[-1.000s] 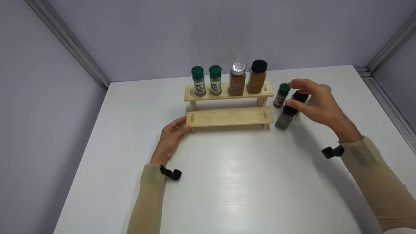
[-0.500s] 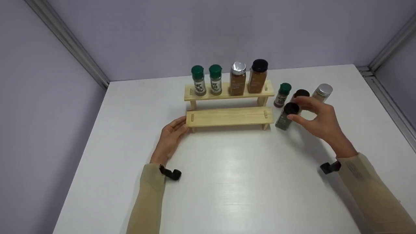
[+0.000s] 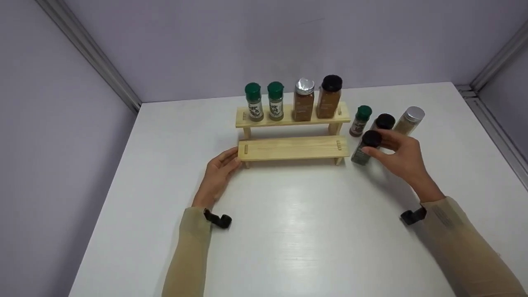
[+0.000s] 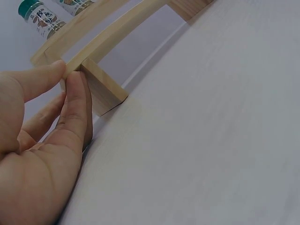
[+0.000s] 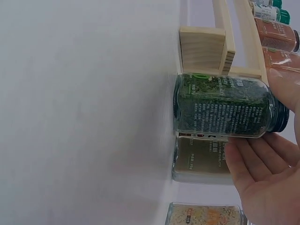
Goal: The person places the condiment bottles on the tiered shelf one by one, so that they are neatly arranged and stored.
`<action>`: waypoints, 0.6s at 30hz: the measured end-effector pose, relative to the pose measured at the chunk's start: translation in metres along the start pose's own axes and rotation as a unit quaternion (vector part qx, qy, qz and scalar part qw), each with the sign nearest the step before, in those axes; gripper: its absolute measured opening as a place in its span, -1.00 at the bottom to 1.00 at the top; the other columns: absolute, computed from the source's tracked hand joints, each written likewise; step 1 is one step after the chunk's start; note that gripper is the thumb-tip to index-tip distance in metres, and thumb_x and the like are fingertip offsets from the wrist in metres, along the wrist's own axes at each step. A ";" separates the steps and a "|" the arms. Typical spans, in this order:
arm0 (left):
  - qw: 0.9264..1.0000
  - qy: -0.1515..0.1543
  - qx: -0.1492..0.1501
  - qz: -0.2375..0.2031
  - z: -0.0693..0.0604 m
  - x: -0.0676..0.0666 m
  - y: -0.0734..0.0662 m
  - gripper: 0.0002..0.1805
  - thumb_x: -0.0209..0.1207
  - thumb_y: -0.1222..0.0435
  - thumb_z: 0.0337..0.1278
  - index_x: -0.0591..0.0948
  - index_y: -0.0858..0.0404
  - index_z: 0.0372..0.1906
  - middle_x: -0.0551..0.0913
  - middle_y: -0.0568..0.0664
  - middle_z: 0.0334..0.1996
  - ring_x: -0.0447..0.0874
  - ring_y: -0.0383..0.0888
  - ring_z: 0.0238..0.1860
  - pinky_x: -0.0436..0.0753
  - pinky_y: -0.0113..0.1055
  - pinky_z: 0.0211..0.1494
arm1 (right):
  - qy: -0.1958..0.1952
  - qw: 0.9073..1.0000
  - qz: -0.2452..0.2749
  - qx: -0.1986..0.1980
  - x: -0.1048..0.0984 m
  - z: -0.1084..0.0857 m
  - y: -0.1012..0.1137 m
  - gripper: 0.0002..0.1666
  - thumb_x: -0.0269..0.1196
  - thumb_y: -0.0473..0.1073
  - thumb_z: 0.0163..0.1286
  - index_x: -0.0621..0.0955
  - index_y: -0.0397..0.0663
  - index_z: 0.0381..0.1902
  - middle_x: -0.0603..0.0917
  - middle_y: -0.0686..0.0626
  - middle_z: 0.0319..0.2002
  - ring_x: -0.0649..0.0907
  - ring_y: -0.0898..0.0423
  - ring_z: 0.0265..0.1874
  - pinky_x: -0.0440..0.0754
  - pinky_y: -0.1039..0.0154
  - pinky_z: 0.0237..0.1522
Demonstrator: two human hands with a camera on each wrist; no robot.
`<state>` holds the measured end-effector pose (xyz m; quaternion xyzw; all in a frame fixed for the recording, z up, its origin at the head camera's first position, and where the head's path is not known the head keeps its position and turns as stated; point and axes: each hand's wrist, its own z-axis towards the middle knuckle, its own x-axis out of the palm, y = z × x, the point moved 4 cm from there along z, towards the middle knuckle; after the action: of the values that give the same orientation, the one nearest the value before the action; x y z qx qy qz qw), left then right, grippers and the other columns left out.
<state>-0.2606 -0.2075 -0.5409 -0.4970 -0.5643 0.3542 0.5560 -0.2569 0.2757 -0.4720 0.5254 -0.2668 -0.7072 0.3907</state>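
My left hand (image 3: 218,173) pinches the left end of the lower tier of a light wooden two-tier rack (image 3: 293,148); in the left wrist view its thumb lies along the top edge, with fingers (image 4: 75,103) against the end. My right hand (image 3: 402,156) holds a glass spice jar (image 5: 225,105) of dried green herbs near its black cap, thumb on one side and fingers on the other. This jar stands upright on the table, right of the rack. Close behind it is another black-capped jar (image 5: 201,159) with greyish-brown powder, partly hidden in the head view.
On the upper tier stand two green-capped shakers (image 3: 275,101), a silver-topped jar (image 3: 304,101) and a black-capped jar (image 3: 329,97). A small green-capped shaker (image 3: 360,121) and a silver-capped jar (image 3: 409,120) stand on the white table (image 3: 288,231). Walls enclose the back and sides.
My right hand has come down and toward me from above the jars, and its thumb and fingers have closed round the herb jar. The left hand keeps its hold on the rack.
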 end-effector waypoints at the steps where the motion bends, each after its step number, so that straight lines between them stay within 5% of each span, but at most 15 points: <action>1: 1.000 0.000 0.001 -0.001 0.000 0.000 0.000 -0.46 0.20 0.41 0.57 0.44 0.34 0.53 0.50 0.17 0.45 0.50 0.00 0.46 0.58 -0.30 0.52 | 0.000 1.000 -0.001 0.001 0.000 0.000 0.000 -0.32 0.61 -0.26 0.26 0.67 -0.25 0.31 0.77 -0.27 0.15 0.65 0.58 -0.05 0.64 0.68 0.05; 18: 1.000 0.006 0.000 -0.001 -0.001 -0.001 0.000 -0.44 0.19 0.39 0.59 0.40 0.35 0.56 0.47 0.18 0.47 0.48 0.01 0.48 0.56 -0.28 0.54 | -0.033 0.999 0.019 -0.021 -0.012 0.003 0.012 -0.44 0.53 -0.37 0.33 0.67 -0.36 0.26 0.76 -0.23 0.08 0.68 0.53 -0.06 0.65 0.68 0.03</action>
<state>-0.2595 -0.2090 -0.5408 -0.4984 -0.5613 0.3507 0.5600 -0.2554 0.2788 -0.4554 0.4880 -0.2743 -0.7225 0.4057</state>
